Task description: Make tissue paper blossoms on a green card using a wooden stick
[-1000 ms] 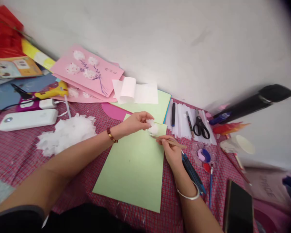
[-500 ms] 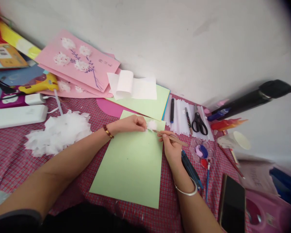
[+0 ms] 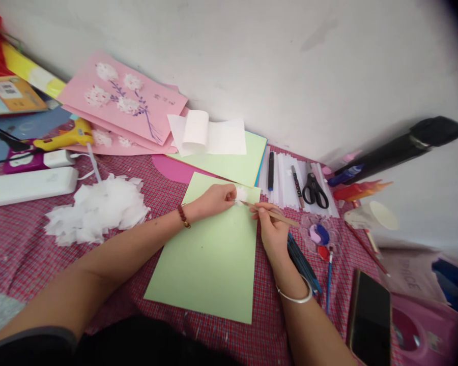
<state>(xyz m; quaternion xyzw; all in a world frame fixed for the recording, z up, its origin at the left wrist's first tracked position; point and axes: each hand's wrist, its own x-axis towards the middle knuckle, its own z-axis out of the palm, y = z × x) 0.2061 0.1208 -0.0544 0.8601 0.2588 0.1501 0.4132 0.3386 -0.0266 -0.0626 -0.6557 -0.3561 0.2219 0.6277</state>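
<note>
A light green paper sheet (image 3: 206, 259) lies on the red checked cloth in front of me. My left hand (image 3: 213, 197) is closed, pinching a small white tissue tuft (image 3: 241, 193) down at the sheet's top right corner. My right hand (image 3: 270, 229) is closed round a thin wooden stick (image 3: 278, 216), whose tip touches the tuft.
A heap of white tissue pieces (image 3: 97, 208) lies left. Pink cards with tissue flowers (image 3: 122, 99), a yellow glue gun (image 3: 63, 137) and a white power strip (image 3: 26, 185) sit further left. Scissors (image 3: 313, 189), pens, a paint palette (image 3: 318, 236), brushes and a phone (image 3: 370, 320) are right.
My left hand has lowered the tuft from above the sheet onto its top corner, and the stick tip has followed it. The view shifted slightly.
</note>
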